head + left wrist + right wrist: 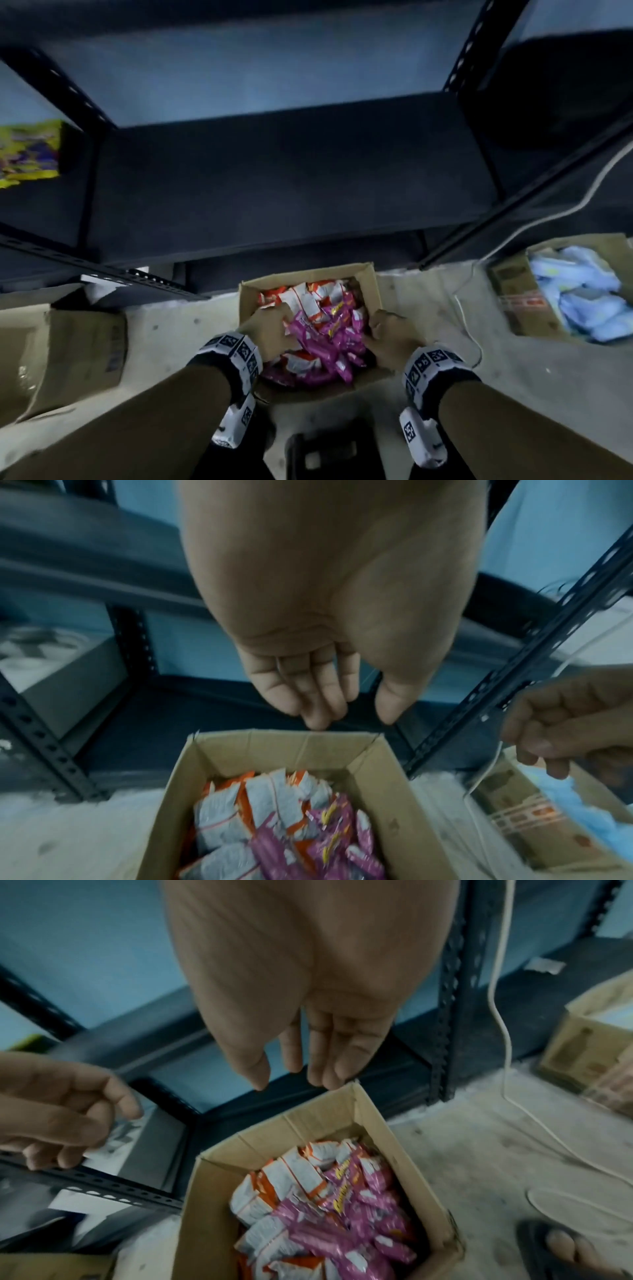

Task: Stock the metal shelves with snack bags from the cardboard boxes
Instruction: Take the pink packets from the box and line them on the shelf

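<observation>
reaching down from above, both hands are hovering over the open cardboard box (368, 289) on the floor, which is sitting right in front of the metal shelves (274, 178), probably so each handful has only a short way up to the bare shelf. in the head view the left hand (270, 330) is lying over the left side of the snack bags (318, 329) and the right hand (390, 334) over the right side, seemingly bracketing the pile; whether either is touching a bag there, i cannot tell.

looking along the left wrist, the left hand (325, 631) is showing straight, relaxed fingers (291, 688) with the thumb a little apart, holding nothing, and the bags (281, 829) are lying below it inside the box (387, 785). off to its side the right hand (568, 721) is appearing with loosely curled, empty fingers.

looking along the right wrist, the right hand (308, 988) is hanging relaxed and moderately wide, gripping nothing, its fingertips (329, 1080) near the box's (383, 1139) far rim. the orange-and-white and pink bags (318, 1207) are sitting below it, and the left hand (58, 1110) is curling loosely beside them, empty.
</observation>
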A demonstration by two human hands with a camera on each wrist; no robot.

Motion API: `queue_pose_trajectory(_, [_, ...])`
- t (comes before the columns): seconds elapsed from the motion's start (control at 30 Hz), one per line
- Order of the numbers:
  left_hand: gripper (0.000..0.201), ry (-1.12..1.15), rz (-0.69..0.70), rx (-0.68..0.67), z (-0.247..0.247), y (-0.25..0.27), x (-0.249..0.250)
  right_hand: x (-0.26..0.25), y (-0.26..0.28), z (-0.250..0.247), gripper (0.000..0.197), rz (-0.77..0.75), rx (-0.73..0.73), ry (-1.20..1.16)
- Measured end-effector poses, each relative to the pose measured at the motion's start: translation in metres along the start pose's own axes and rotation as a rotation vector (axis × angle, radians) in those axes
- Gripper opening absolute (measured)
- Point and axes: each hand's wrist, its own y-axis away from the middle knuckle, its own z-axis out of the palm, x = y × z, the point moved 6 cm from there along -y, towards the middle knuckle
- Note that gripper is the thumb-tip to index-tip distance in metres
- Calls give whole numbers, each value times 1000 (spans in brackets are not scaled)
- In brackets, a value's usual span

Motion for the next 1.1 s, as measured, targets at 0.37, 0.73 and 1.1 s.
queue_pose_trajectory(0.37, [66, 159, -294, 81, 161, -168, -111, 110, -175, 177, 82, 357, -26, -311])
queue_pose_trajectory(0.73, [62, -67, -333, 90, 220, -275, -159, 158, -273, 244, 76, 464, 73, -436])
queue_pose_trajectory(1.1, [19, 88, -366, 38, 199, -251, -139, 148, -243, 219, 46, 384, 51, -405])
